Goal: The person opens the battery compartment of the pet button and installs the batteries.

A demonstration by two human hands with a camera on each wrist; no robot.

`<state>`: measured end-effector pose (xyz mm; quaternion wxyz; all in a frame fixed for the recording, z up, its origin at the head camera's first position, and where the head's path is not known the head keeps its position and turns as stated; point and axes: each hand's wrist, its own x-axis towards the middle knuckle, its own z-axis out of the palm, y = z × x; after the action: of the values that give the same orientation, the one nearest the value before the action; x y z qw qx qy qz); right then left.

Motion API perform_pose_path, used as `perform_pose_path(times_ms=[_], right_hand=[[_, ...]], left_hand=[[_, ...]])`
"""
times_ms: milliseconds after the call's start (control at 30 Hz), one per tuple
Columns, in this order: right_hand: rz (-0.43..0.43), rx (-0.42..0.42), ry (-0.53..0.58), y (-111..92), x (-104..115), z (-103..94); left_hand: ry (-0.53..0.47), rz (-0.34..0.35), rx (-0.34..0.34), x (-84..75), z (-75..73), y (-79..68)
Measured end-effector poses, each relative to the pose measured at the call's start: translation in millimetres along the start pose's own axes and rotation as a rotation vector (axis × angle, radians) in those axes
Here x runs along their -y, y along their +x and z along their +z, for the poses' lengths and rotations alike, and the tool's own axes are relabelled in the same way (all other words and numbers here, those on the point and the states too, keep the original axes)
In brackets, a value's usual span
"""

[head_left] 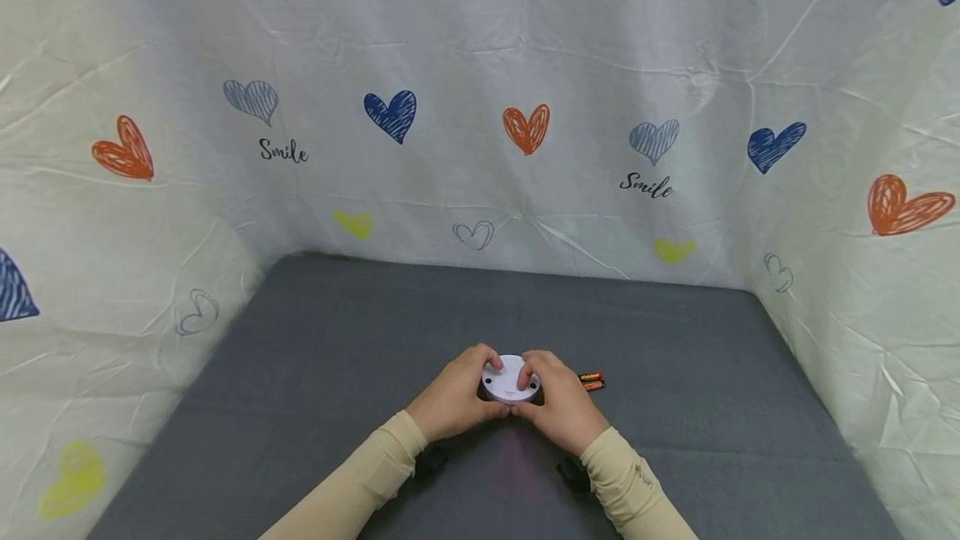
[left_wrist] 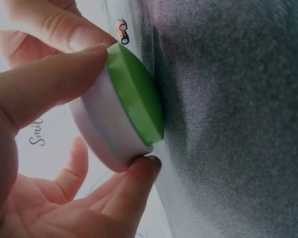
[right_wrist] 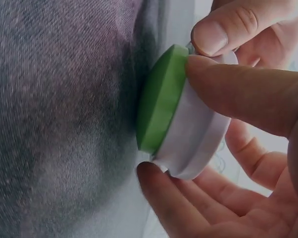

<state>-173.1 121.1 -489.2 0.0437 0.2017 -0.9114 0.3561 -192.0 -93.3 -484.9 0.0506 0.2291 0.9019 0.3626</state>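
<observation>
Beige sleeves (head_left: pixel 360 486) nearest. Left hand (head_left: pixel 452 401) and right hand (head_left: pixel 558 407) both grasp a round white device with green base (head_left: pixel 511 379), fingertips (left_wrist: pixel 145 166) pinching its rim, green side down on the grey tablecloth (head_left: pixel 315 357). Looks light, rigid smooth plastic, likely slippery; best held at the white side wall. Two AA batteries (head_left: pixel 591 381) just beside the right hand. Heart-print backdrop (head_left: pixel 480 107) behind

"Smile" stands twice in black script on the heart-printed cloth backdrop (head_left: pixel 480 65) — the batteries' (head_left: pixel 591 381) print is too small to read.
</observation>
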Motion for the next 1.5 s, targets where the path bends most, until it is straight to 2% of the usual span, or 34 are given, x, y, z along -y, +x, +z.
perform_pose_path(times_ms=[167, 467, 800, 1033, 1300, 1500], right_hand=[[-0.002, 0.037, 0.007, 0, -1, -0.8], [0.000, 0.099, 0.013, -1, 1, -7.0], [-0.038, 0.078, -0.008, 0, 3, -8.8], [-0.115, 0.054, -0.056, -1, 3, -9.7], [-0.209, 0.017, -0.133, -1, 3, -10.5], [-0.217, 0.014, -0.150, -1, 4, -10.6]], left_hand=[[0.027, 0.005, -0.014, -2.5, 0.7, -1.3], [0.042, -0.030, 0.016, -2.9, 1.9, -3.3], [0.057, 0.018, 0.032, -1.3, 1.5, -1.8], [0.064, 0.019, 0.053, -3.0, 0.7, -3.0], [0.070, 0.044, 0.045, -3.1, 1.8, -3.0], [0.080, 0.058, 0.035, -4.3, 2.2, -4.0]])
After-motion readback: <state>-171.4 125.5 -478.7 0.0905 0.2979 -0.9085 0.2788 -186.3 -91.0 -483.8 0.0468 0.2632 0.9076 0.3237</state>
